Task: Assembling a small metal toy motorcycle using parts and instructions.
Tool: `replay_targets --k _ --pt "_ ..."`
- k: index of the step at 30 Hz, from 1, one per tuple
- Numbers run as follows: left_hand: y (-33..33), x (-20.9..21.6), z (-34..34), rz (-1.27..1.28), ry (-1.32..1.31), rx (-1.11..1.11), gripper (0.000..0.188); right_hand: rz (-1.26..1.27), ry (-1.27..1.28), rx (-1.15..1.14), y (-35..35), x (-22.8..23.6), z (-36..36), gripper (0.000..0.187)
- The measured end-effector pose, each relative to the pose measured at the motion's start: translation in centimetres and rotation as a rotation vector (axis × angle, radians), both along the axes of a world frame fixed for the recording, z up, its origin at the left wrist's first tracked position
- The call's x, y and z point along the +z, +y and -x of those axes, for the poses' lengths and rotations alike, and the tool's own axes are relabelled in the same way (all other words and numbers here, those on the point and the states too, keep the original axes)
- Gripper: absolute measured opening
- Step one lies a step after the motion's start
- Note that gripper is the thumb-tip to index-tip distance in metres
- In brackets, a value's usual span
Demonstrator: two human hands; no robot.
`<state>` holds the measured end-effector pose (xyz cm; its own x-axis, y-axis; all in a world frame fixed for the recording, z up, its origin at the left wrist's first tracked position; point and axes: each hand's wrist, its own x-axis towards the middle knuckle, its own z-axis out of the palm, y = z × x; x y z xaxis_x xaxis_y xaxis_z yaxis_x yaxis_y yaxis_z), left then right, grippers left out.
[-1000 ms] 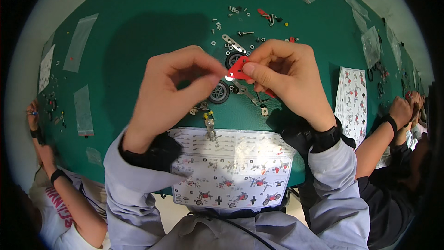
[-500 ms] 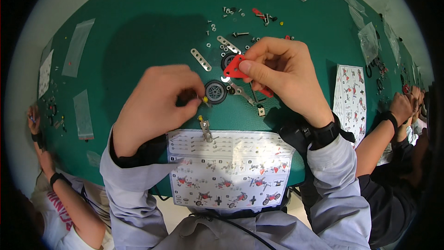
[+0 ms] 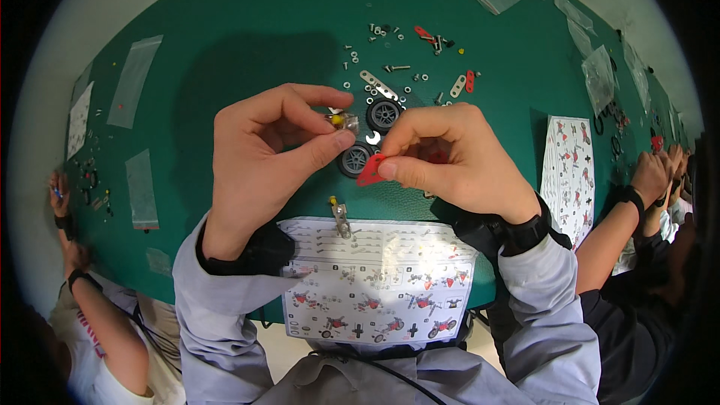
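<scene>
Left hand (image 3: pixel 259 139) pinches a metal part (image 3: pixel 348 122), right hand (image 3: pixel 457 161) a red plate (image 3: pixel 370 172).

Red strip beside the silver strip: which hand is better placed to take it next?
Probably the right hand: the red strip lies just beyond its knuckles; the left hand is farther. Right holds a red plate, left a metal part.
</scene>
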<state>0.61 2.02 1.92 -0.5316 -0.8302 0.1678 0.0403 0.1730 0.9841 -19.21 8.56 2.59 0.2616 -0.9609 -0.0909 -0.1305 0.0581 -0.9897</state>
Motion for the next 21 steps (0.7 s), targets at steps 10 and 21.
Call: replay_targets --k 10,21 --pt "0.3 -0.6 0.5 -0.324 0.134 0.005 0.023 0.006 0.015 -0.028 -0.1 -0.5 -0.2 0.008" --pt "-0.1 -1.0 0.0 -0.305 -0.035 -0.038 0.025 0.021 -0.061 -0.119 -0.3 -1.0 -0.3 0.009"
